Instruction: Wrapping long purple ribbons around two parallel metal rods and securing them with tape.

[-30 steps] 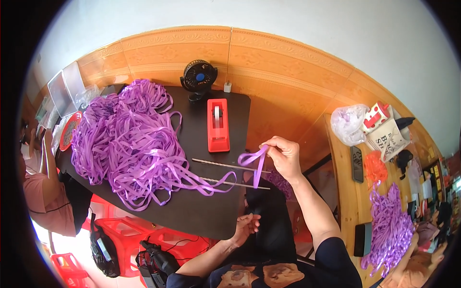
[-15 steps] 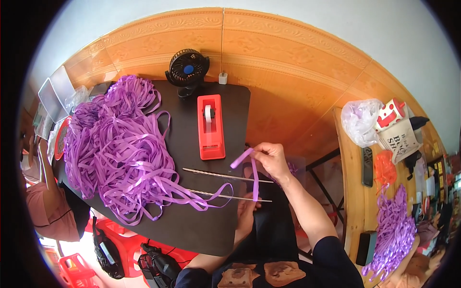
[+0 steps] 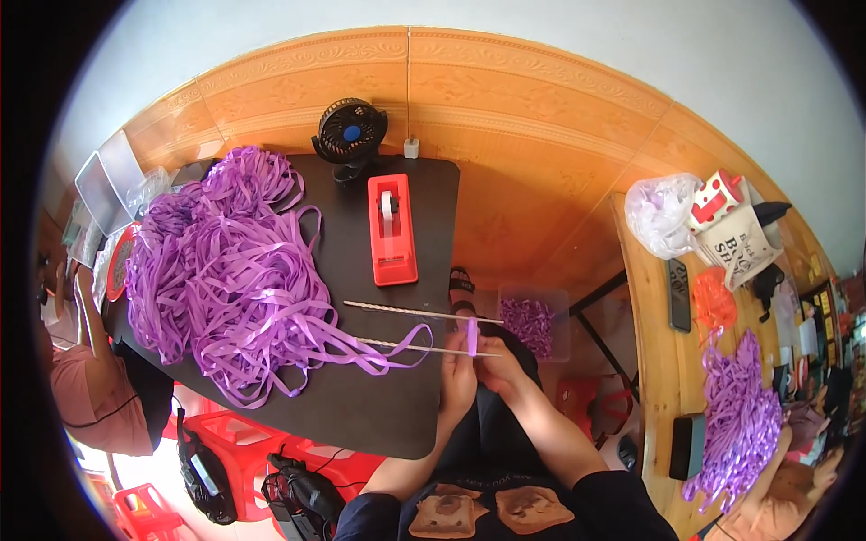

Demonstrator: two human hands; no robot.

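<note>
Two thin metal rods, an upper rod [image 3: 410, 310] and a lower rod [image 3: 406, 346], stick out past the right edge of the dark table. Near their tips a band of purple ribbon [image 3: 472, 336] stands across both. My left hand [image 3: 458, 371] is closed at the lower rod, its fingers pinching at the ribbon. My right hand [image 3: 503, 370] meets it from the right, also closed at the ribbon's lower end; the fingertips partly hide each other. A ribbon strand runs from the rods leftward to a big tangled heap of purple ribbon [image 3: 234, 261].
On the dark table [image 3: 361, 415] stand a red tape dispenser [image 3: 392, 230] and a black fan [image 3: 350, 135]. Below the rod tips, a clear bin [image 3: 561, 338] holds short purple pieces. At right, a wooden table [image 3: 654, 379] carries bags, a phone and more ribbon; people sit left and right.
My right hand has come down and left to meet my left hand. The ribbon end it held up beyond the rods is now brought in close at them. The view has shifted slightly.
</note>
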